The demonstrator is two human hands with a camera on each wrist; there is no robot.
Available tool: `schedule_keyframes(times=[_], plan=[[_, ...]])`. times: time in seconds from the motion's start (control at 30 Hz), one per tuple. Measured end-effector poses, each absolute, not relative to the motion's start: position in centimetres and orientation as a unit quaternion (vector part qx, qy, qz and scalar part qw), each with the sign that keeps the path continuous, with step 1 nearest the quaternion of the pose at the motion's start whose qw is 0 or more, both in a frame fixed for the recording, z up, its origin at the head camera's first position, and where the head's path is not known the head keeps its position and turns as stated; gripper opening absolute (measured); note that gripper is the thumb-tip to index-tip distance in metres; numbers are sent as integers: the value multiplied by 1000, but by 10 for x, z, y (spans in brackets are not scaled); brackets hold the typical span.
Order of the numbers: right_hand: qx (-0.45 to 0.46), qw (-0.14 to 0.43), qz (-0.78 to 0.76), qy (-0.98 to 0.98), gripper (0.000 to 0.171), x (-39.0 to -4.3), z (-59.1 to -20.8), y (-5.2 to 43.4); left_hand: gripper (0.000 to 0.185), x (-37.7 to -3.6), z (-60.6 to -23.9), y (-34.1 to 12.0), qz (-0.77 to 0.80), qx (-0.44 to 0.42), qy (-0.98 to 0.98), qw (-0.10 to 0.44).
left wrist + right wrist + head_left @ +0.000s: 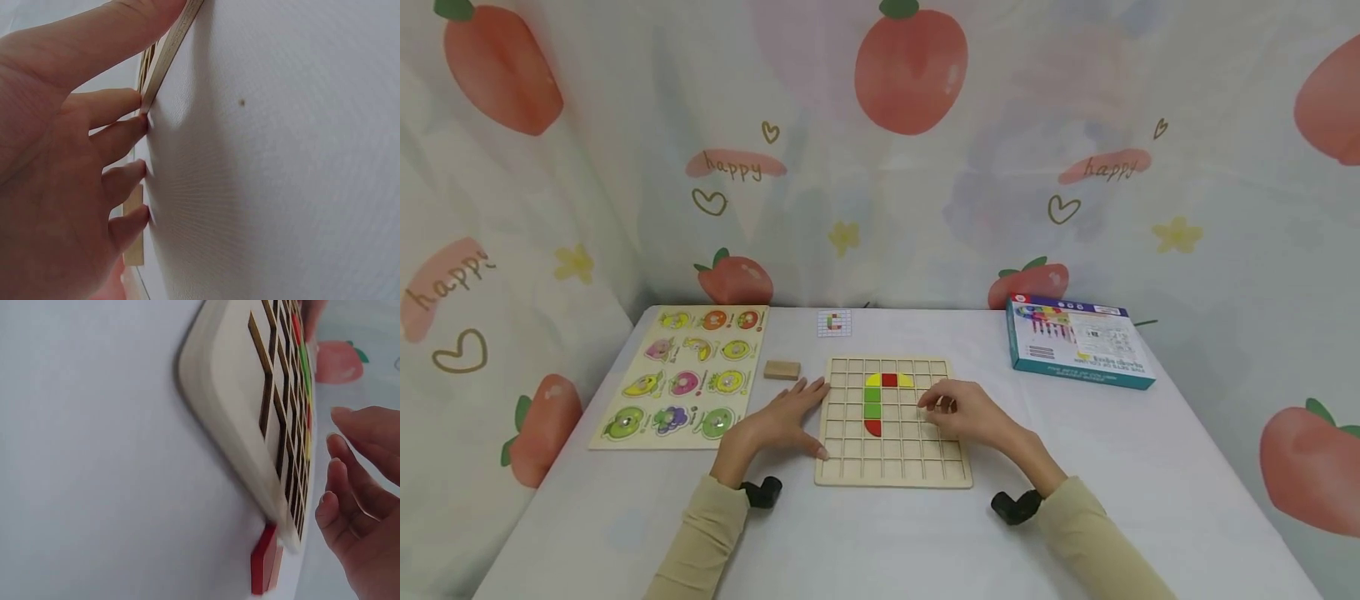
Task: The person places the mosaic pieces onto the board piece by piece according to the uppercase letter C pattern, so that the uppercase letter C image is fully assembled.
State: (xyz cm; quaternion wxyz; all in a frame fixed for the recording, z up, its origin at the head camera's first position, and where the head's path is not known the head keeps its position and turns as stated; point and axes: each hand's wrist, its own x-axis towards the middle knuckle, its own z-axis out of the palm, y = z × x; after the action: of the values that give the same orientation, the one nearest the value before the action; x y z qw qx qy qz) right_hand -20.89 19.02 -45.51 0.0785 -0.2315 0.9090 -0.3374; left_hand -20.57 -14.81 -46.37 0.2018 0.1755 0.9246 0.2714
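Observation:
A wooden grid board (895, 481) lies flat between my hands. Set in its cells are a yellow quarter-round (873, 380), a red square (889, 380), another yellow quarter-round (906, 381), two green squares (872, 403) and a red quarter-round (872, 428). My left hand (778, 421) rests at the board's left edge, fingers spread and thumb near the lower corner. Over the board's right side hovers my right hand (970, 412); its fingers are loosely bent, with nothing visible between them. In the right wrist view, a red block (262, 569) lies beside the board's edge.
Left of the board are a plain wooden block (782, 369) and a fruit puzzle board (706, 398). A small pattern card (834, 322) lies behind the grid. At the back right sits a teal-sided box (1078, 375). A printed curtain (925, 200) closes off the rear.

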Motion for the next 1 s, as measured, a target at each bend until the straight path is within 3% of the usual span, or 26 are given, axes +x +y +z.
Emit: schedule_keyframes(times=[0.5, 1.0], plan=[[-163, 78, -325, 928, 25, -209, -455, 245, 111, -205, -461, -147, 268, 175, 926, 200], [-145, 115, -304, 935, 23, -212, -459, 258, 111, -206, -468, -147, 278, 168, 925, 197]])
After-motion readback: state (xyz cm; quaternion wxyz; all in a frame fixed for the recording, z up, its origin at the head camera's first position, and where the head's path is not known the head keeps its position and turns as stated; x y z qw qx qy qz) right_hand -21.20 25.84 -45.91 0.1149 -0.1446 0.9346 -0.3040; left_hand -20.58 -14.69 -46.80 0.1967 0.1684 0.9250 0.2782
